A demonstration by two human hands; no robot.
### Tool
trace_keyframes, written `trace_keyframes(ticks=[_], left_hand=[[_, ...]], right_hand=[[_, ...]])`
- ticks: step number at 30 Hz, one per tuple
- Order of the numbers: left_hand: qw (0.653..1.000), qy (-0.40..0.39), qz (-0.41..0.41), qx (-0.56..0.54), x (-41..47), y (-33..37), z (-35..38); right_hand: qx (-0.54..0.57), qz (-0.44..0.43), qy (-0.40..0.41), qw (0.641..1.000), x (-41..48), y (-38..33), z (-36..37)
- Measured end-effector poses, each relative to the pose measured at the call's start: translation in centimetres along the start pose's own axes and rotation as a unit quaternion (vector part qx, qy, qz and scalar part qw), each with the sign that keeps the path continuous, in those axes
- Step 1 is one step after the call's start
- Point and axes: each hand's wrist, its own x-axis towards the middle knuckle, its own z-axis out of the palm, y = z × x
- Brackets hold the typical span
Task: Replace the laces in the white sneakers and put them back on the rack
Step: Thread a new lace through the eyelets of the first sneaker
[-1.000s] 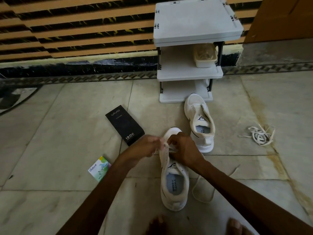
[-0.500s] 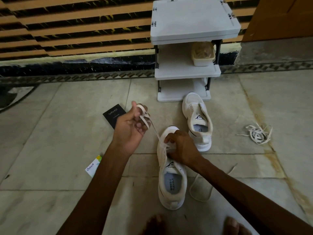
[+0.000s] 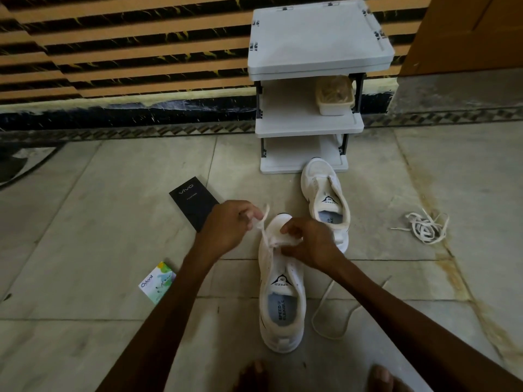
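Observation:
A white sneaker (image 3: 281, 304) lies on the floor in front of me, toe pointing away. My left hand (image 3: 226, 226) pinches one end of a white lace (image 3: 264, 222) just left of the toe. My right hand (image 3: 308, 241) grips the lace at the front eyelets, over the tongue. The lace's other end (image 3: 328, 309) trails in a loop on the floor to the right. A second white sneaker (image 3: 328, 199) without a lace lies further back. The grey three-shelf rack (image 3: 308, 121) stands against the wall behind it.
A bundle of loose white laces (image 3: 424, 226) lies on the floor at the right. A black box (image 3: 195, 203) and a small colourful box (image 3: 158, 281) lie at the left. A plastic container (image 3: 335, 99) sits on the rack's middle shelf. My bare toes (image 3: 254, 374) show at the bottom.
My left hand, which had pulled the lace up and to the left, has come back down close to the sneaker's toe. My right hand stays on the eyelets.

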Motion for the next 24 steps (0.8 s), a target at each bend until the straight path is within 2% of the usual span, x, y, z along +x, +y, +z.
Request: trace_keyframes(ticks=[2,5,8,11,13,14,15,17,18,20,22,24], left_hand=[[0.997,0.027,0.007,0.068,-0.1,-1.3,1.1],[0.999,-0.011,-0.025,0.032,0.1,-2.5,2.4],[0.998,-0.015,0.031,0.056,0.0,-3.6,3.5],[0.981,0.076,0.09,0.154,-0.5,-4.4,4.5],[0.948,0.079,0.071,0.302,-1.0,-3.9,4.7],[0.938,0.073,0.06,0.335,-1.0,-4.0,4.8],[0.947,0.076,0.07,0.305,-1.0,-4.1,4.7],[0.984,0.08,0.113,0.115,-1.4,-4.1,4.6],[0.991,0.062,0.107,0.052,-1.5,-3.9,4.6],[1.0,-0.004,0.025,0.003,-1.3,-2.7,4.6],[0.994,-0.085,-0.061,-0.031,-1.1,-1.9,4.8],[0.98,-0.153,-0.09,-0.092,-0.9,-1.7,4.6]], right_hand=[[0.029,0.022,0.015,0.999,-0.5,0.4,-0.5],[0.022,0.05,-0.014,0.998,-1.6,0.5,-0.9],[0.016,0.056,-0.048,0.997,-2.7,-0.1,-0.9],[-0.038,0.067,-0.083,0.994,-3.6,-0.9,-0.4],[-0.066,0.073,-0.085,0.992,-3.8,-1.2,0.0],[-0.072,0.075,-0.08,0.991,-3.8,-1.3,0.0],[-0.073,0.078,-0.073,0.992,-3.8,-1.4,0.0],[-0.063,0.086,-0.056,0.993,-3.7,-1.4,-0.1],[-0.051,0.092,-0.048,0.993,-3.7,-1.5,-0.1],[-0.015,0.115,-0.025,0.993,-3.7,-1.3,-0.2],[0.039,0.142,0.004,0.989,-3.7,-1.1,0.0],[0.091,0.16,0.023,0.983,-3.7,-0.8,0.1]])
